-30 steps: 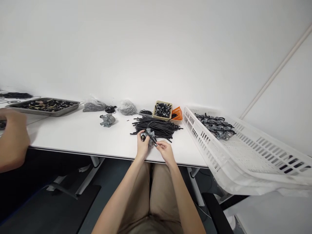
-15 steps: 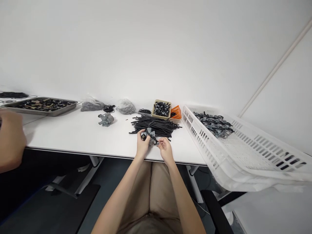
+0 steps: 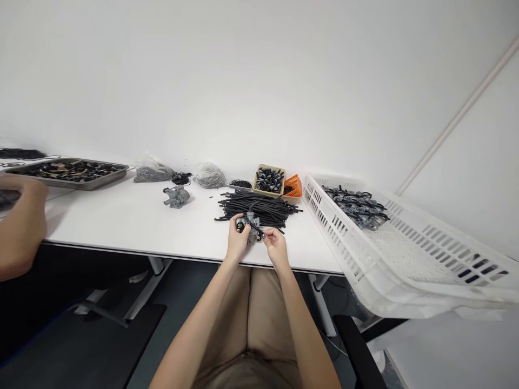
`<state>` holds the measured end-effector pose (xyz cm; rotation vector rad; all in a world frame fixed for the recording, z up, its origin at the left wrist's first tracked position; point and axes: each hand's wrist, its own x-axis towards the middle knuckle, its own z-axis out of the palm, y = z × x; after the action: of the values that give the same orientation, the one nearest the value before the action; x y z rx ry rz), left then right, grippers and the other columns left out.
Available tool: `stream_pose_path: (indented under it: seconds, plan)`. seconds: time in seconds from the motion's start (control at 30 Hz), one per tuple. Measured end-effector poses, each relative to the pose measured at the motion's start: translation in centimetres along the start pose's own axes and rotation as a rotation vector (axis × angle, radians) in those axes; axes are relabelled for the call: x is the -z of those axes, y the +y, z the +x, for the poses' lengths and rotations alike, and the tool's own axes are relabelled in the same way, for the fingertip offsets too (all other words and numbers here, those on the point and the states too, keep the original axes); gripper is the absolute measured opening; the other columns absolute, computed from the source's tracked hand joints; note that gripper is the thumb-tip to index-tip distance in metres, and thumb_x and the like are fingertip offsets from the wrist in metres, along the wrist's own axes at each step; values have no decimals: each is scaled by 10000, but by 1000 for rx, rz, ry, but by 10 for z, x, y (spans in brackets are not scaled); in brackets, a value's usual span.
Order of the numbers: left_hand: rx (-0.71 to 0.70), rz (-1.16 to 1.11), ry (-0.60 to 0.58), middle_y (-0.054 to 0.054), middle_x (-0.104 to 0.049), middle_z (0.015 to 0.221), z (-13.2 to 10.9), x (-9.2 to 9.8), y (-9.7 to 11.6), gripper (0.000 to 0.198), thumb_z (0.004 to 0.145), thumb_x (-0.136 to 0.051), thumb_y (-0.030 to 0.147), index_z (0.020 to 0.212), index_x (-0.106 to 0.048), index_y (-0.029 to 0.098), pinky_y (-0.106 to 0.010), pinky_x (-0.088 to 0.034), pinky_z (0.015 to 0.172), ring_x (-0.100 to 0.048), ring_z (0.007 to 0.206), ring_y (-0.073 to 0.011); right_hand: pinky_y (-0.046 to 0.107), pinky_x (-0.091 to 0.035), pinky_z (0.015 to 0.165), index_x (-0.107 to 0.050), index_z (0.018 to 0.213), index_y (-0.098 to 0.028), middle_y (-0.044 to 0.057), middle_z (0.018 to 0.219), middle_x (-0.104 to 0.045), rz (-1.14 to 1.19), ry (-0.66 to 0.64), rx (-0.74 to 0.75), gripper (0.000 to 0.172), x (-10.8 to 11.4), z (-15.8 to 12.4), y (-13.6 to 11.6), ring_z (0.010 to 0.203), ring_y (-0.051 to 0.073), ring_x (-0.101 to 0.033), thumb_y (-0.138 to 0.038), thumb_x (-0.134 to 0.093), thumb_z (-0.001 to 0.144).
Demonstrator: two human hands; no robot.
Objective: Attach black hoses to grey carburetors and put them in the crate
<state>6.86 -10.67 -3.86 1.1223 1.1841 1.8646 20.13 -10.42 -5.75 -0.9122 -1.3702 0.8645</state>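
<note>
My left hand (image 3: 237,239) grips a grey metal carburetor (image 3: 252,220) near the table's front edge. A short black hose (image 3: 256,227) runs slantwise across the carburetor. At its lower right end, the fingers of my right hand (image 3: 275,246) are pinched on the hose, where a small shiny piece shows, too small to name. Just behind lies a pile of black rubber hoses (image 3: 259,208), partly hidden by the carburetor. Another carburetor (image 3: 177,197) rests alone on the table to the left.
A white crate (image 3: 399,254) with several carburetors stands at right. Behind the hoses are a yellow bin (image 3: 270,180) and an orange basket (image 3: 294,187). Plastic bags (image 3: 209,175) and a metal tray (image 3: 105,182) of parts lie leftward. A co-worker's hand (image 3: 28,221) is at far left.
My hands stay in nearly the same place, with the carburetor and hose hardly moved. The co-worker's hand at far left has shifted slightly, and a dark object now shows in it.
</note>
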Motion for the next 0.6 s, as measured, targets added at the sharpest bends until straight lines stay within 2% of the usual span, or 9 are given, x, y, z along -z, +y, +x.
stream_pose_path:
  seconds: [0.13, 0.27, 0.4, 0.47, 0.6]
  plan:
    - [29, -29, -14, -14, -617, 984, -1, 0, 2, 356, 746, -618, 235, 1100, -573, 235, -294, -472, 783, -567, 825, -157, 302, -486, 641, -635, 755, -207, 14, 727, -652, -49, 11, -29, 98, -1, 1, 3, 640, 170, -576, -296, -630, 714]
    - [59, -65, -18, -11, -608, 957, 0, 1, 2, 368, 732, -617, 238, 1097, -573, 228, -278, -480, 747, -564, 810, -153, 290, -466, 627, -584, 686, -213, 2, 702, -629, -79, 39, -49, 110, -2, 2, 5, 623, 162, -570, -310, -633, 705]
    - [98, -120, -79, -20, -619, 956, 2, 2, 3, 355, 735, -602, 253, 1088, -596, 218, -270, -494, 702, -572, 785, -154, 300, -481, 625, -557, 757, -222, -9, 689, -619, -61, 48, -83, 140, 0, 2, 4, 629, 175, -601, -308, -638, 682]
    - [121, -150, -107, -23, -625, 952, 2, 3, 4, 357, 741, -587, 262, 1095, -598, 218, -270, -497, 676, -577, 767, -157, 313, -508, 650, -556, 836, -222, 13, 780, -661, -28, 52, -92, 216, 1, 3, 2, 674, 182, -630, -312, -659, 669]
    - [148, -210, -129, -41, -647, 966, 3, 4, 5, 378, 745, -541, 279, 1112, -594, 207, -280, -508, 641, -604, 775, -176, 363, -539, 796, -596, 1034, -221, 94, 1092, -698, 135, 0, -93, 428, 2, 2, 0, 894, 217, -666, -305, -727, 636]
